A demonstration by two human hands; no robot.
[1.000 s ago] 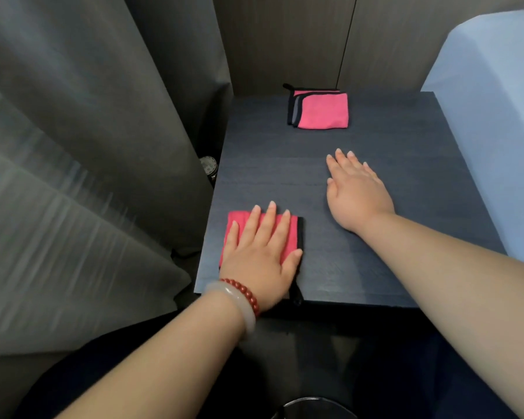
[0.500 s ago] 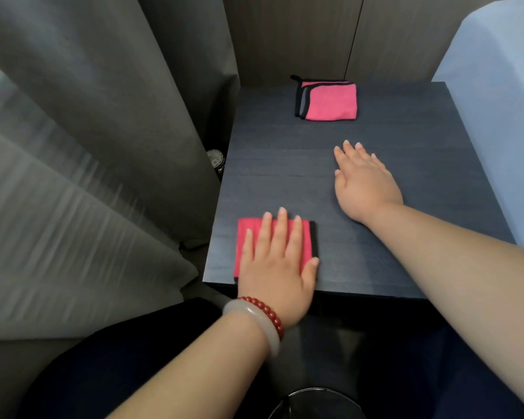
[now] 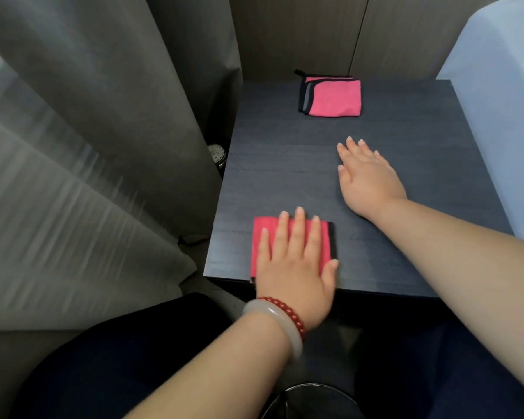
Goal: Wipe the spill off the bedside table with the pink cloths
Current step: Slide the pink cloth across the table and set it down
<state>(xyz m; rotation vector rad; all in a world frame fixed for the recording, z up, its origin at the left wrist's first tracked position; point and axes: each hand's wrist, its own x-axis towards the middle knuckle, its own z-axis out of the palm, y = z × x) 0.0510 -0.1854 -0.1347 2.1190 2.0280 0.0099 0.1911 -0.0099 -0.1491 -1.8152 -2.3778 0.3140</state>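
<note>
The left grip [image 3: 297, 267] lies flat with straight fingers, pressing on a folded pink cloth [image 3: 262, 234] at the lower centre of the frame, by the bench's [image 3: 285, 164] front edge. The right grip [image 3: 368, 179], fingers also straight, rests on bare bench right of centre. More folded pink cloths [image 3: 335, 98] lie at upper centre, apart from both grips.

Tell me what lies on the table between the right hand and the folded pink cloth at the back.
Nothing. The head view shows only bare dark tabletop between the right hand and the folded pink cloth.
</note>
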